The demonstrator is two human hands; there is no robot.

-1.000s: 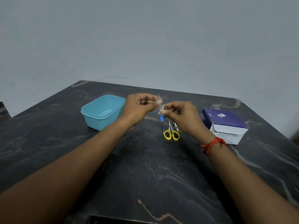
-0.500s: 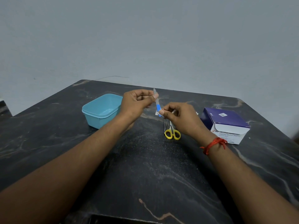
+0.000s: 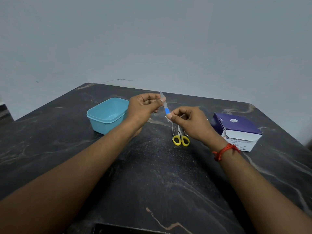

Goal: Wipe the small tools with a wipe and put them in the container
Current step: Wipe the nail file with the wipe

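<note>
My left hand (image 3: 145, 107) pinches the upper part of a slim grey tool with a blue band (image 3: 166, 109), held slanted above the table. My right hand (image 3: 189, 121) pinches a small white wipe (image 3: 168, 117) around the tool's lower end, just under the blue band. Yellow-handled scissors (image 3: 181, 140) lie on the table below my right hand, their blades partly hidden by it, with a thin metal tool (image 3: 172, 130) beside them. The light blue container (image 3: 108, 115) stands open at the left, beside my left wrist.
A purple and white box of alcohol swabs (image 3: 236, 130) sits at the right, close to my right wrist. The dark marble table (image 3: 152, 174) ends at a grey wall behind. Its near edge has a dark gap.
My left hand has drawn the tool up and left, so more of it and its blue band show above the wipe. My right hand stayed in place.
</note>
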